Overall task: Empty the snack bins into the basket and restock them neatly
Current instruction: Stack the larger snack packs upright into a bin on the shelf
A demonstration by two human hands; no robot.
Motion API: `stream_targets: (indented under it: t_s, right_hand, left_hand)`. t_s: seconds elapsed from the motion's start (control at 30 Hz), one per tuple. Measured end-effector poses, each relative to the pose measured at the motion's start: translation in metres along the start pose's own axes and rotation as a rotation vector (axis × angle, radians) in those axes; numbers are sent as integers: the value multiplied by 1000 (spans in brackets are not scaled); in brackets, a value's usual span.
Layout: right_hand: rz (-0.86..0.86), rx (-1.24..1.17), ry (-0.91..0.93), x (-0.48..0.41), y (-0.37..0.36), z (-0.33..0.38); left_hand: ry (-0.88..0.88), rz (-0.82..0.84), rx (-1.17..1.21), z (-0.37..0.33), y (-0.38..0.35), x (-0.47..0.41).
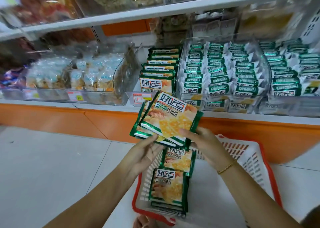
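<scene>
Status: I've got a packet stack [167,118] in both hands, above the basket [267,169] and in front of the shelf [121,107]. My right hand [206,142] does the holding: thumb on the top face, fingers curled under the lower right corner, so the weight sits there. My left hand [147,152] is palm up with fingers nearly straight, pressed along the lower left edge and gripping nothing. It acts as a stop to tap the edges against, since the stack is fanned out and won't file in cleanly like that. Printed face is toward me, title end up (same way round as the front packet in the bin), so I judge no flip is needed. The target bin [160,68] is straight ahead on the shelf and already carries a row of the same packets, one behind the other, hence squaring up first. Blur is bad up there, so I can't tell how much room is left behind the row. More loose packets [168,186] lie flat in two piles along the basket's left side, directly under my wrists for short reaches. My read: restock phase, part done. The neighbour bin [223,68] of small green-and-white packs looks full.
</scene>
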State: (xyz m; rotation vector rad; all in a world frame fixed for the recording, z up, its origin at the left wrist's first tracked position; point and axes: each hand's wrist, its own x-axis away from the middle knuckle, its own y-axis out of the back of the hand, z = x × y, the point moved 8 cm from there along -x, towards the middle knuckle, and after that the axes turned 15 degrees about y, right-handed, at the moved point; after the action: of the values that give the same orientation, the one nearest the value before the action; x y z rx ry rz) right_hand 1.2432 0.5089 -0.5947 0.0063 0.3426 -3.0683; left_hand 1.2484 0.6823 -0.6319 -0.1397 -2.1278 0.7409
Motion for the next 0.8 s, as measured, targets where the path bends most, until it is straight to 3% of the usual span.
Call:
stream_targets:
  t_s: [0.07,0.27,0.43,0.67,0.73,0.8]
  right_hand:
    - [-100,-33,46,2,9,9]
    - [-262,-382,-68,8,32,-3]
    - [-267,-342,-13,11,31,5]
    - [-88,49,18,11,22,34]
    - [14,278,-6,10,21,59]
    - [10,543,37,0,38,95]
  left_hand:
    - [-26,-3,-38,-8,-8,-1]
    - [-33,-28,-132,-4,-18,0]
    - [3,-35,-141,9,-19,-1]
    - [-6,29,-104,3,-32,1]
    - [-1,71,-111,-2,-38,3]
    - [19,126,-132,-6,-44,5]
